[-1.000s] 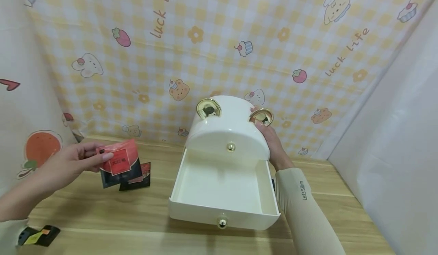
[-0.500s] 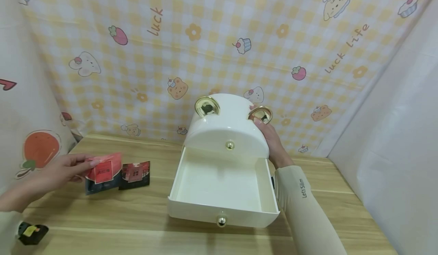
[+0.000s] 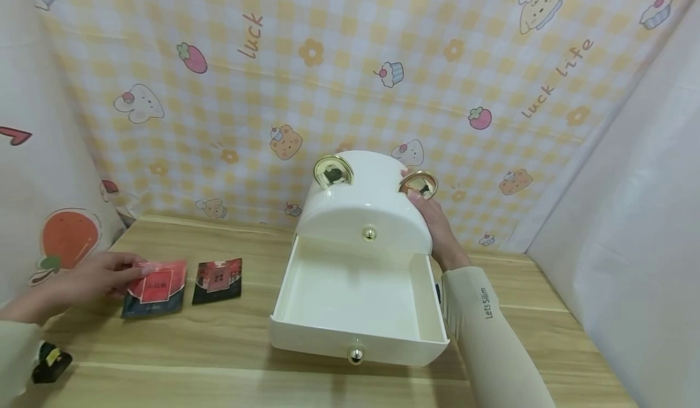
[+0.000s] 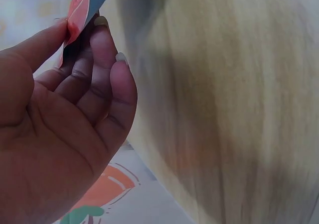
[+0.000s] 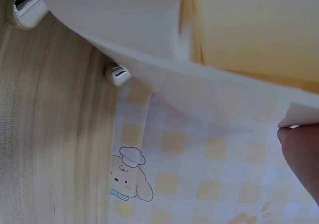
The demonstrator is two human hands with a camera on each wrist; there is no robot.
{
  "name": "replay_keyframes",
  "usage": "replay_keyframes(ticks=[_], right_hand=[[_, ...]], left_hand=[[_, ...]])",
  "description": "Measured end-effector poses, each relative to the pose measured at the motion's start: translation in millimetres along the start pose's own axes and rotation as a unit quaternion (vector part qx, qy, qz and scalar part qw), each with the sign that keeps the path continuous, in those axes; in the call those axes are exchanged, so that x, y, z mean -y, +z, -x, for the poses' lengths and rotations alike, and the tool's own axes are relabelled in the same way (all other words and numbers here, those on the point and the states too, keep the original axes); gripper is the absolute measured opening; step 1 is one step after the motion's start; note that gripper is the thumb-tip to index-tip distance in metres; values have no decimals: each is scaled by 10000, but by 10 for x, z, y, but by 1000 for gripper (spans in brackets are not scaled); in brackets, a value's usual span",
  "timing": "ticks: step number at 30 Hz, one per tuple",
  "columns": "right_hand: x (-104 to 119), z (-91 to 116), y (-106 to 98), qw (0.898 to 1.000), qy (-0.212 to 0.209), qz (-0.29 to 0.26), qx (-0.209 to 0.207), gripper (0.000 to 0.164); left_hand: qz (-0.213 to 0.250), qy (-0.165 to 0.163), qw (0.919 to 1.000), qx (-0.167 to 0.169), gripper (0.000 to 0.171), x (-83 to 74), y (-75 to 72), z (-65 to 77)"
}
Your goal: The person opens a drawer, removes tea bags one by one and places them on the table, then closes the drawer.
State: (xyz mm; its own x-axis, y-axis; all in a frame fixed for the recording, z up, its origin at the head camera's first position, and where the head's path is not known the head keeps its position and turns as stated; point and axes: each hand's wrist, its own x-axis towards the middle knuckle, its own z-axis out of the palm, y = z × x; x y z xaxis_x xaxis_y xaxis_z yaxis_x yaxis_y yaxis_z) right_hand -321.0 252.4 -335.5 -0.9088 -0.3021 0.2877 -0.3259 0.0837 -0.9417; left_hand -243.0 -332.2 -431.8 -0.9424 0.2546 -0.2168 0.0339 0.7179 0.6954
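My left hand [image 3: 112, 277] pinches the upper left corner of a red and black sachet [image 3: 155, 289] low over the table's left part. In the left wrist view the thumb and fingers of the left hand [image 4: 75, 99] hold the edge of that sachet [image 4: 88, 7]. A second red and black sachet [image 3: 217, 281] lies flat just right of it. My right hand [image 3: 434, 222] grips the right side of a white drawer box [image 3: 361, 204], thumb beside a gold round piece [image 3: 418, 186]; its other fingers are mostly hidden. The box's lower drawer [image 3: 355, 295] is pulled out, with nothing in it.
The wooden table [image 3: 219, 347] ends at a yellow checked cloth [image 3: 350, 104] behind the box. White cloth sides [image 3: 629, 225] stand left and right. Small gold feet [image 5: 118, 74] show under the box in the right wrist view.
My left hand has moved left and down with its sachet, uncovering the second sachet it partly overlapped in view. The right hand and the drawer box stay where they were.
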Motion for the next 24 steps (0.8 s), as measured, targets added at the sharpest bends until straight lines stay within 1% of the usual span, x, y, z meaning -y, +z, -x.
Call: replay_keyframes(ticks=[3, 8, 12, 16, 19, 22, 24], right_hand=[[-3, 2, -3, 10000, -23, 53, -48, 51], [-10, -3, 3, 10000, 35, -65, -53, 51], [-12, -3, 3, 9998, 76, -149, -57, 52], [-15, -1, 1, 9998, 100, -117, -123, 51], [-18, -2, 4, 9998, 99, -85, -173, 49], [-15, 3, 4, 9999, 76, -25, -142, 50], [-15, 4, 2, 9999, 50, 13, -147, 50]], left_hand=[[-187, -209, 9996, -20, 38, 2, 14, -21], [-204, -366, 9991, -73, 45, 26, 21, -72], [-299, -454, 9983, -221, 53, 34, 35, -126], [-595, -330, 9964, -502, 52, 18, 76, -170], [-789, -192, 9939, -746, 47, 0, 102, -190], [-892, -130, 9918, -903, 42, -19, 119, -205], [-989, -90, 9899, -1012, 41, -34, 128, -219]])
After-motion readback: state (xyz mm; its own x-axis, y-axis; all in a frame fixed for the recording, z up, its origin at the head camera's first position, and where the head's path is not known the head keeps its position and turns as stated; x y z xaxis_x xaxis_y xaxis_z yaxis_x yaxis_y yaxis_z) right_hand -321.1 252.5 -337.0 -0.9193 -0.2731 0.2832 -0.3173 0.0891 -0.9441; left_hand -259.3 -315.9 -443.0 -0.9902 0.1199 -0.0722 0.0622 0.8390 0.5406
